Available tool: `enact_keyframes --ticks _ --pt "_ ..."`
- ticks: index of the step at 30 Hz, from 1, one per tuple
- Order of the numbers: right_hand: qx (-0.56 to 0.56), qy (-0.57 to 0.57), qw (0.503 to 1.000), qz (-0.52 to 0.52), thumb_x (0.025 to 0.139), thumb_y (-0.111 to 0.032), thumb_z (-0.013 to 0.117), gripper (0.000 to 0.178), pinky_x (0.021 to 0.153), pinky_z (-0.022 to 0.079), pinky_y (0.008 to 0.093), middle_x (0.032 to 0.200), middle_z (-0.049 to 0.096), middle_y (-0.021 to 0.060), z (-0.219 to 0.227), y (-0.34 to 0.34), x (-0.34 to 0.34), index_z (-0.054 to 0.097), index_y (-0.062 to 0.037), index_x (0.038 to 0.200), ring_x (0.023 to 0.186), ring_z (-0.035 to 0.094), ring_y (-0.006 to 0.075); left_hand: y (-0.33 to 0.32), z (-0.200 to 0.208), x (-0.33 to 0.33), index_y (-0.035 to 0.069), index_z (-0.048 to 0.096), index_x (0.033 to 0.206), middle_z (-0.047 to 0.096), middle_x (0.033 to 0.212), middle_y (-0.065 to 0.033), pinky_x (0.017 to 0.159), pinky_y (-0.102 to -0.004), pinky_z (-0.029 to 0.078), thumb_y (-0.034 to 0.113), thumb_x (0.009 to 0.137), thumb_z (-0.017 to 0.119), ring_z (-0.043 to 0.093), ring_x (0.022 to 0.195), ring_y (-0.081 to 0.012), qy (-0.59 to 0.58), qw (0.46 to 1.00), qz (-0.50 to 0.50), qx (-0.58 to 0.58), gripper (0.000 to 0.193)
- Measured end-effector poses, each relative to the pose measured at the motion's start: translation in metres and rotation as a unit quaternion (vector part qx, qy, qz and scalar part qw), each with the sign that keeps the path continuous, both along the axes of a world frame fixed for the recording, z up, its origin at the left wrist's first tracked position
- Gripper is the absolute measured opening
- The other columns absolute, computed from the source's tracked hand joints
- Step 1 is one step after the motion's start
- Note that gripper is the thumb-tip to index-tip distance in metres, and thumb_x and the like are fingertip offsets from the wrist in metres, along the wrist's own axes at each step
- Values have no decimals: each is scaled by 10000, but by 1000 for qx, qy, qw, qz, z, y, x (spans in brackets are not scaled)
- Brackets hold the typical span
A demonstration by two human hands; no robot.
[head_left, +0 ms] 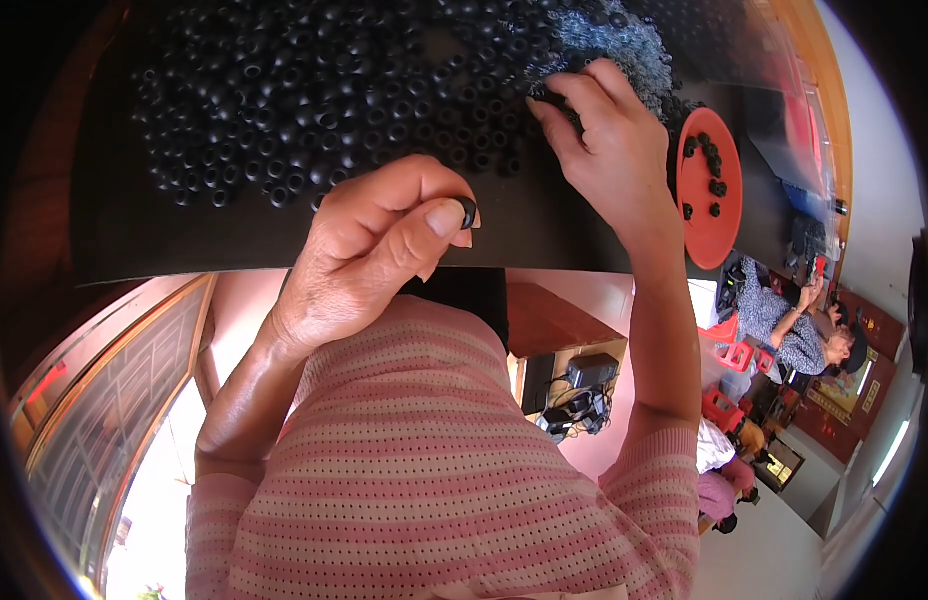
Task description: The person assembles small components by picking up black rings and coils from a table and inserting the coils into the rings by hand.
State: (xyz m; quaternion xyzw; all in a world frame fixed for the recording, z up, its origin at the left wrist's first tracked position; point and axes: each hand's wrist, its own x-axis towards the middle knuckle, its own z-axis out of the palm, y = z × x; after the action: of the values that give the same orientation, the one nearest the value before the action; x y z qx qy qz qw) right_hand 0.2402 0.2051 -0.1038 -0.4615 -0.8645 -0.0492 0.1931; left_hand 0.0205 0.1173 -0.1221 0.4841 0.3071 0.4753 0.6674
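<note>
In front of my body my left hand (364, 245) is closed, with a small black ring-like piece (468, 212) pinched between thumb and fingertips. My right hand (619, 145) reaches to the far side of the dark table, its thumb and fingers bent together at the edge of a heap of small clear, bluish-silver pieces (629, 50), which look like tiny springs. Dark bits show around those fingertips; what they hold is too small to make out. Many hollow black plastic pieces (314, 90) are spread across the table, left of and beyond my hands.
An orange oval dish (710, 245) holding several small black parts stands right of my right forearm. The table's near edge (184, 275) runs close to my body. Other people (784, 310) sit at the right, near red baskets (739, 355). Below the table are cables (574, 410).
</note>
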Motion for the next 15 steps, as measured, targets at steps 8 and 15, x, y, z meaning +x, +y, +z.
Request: enact_keyframes --ticks 8,15 --pt "15 -23 1000 14 738 -108 679 102 488 462 365 790 519 36 -1 2 -2 597 -74 789 633 600 237 0 3 -1 -13 570 929 548 831 -55 550 -189 393 253 991 441 461 598 -49 30 999 -7 6 302" --pt "9 -5 1000 13 721 -81 660 136 483 459 382 777 510 48 -1 -3 0 565 -81 819 626 594 266 0 2 -1 -23 570 935 550 828 -59 544 -189 391 239 991 434 461 593 -50 36 999 -5 16 300"
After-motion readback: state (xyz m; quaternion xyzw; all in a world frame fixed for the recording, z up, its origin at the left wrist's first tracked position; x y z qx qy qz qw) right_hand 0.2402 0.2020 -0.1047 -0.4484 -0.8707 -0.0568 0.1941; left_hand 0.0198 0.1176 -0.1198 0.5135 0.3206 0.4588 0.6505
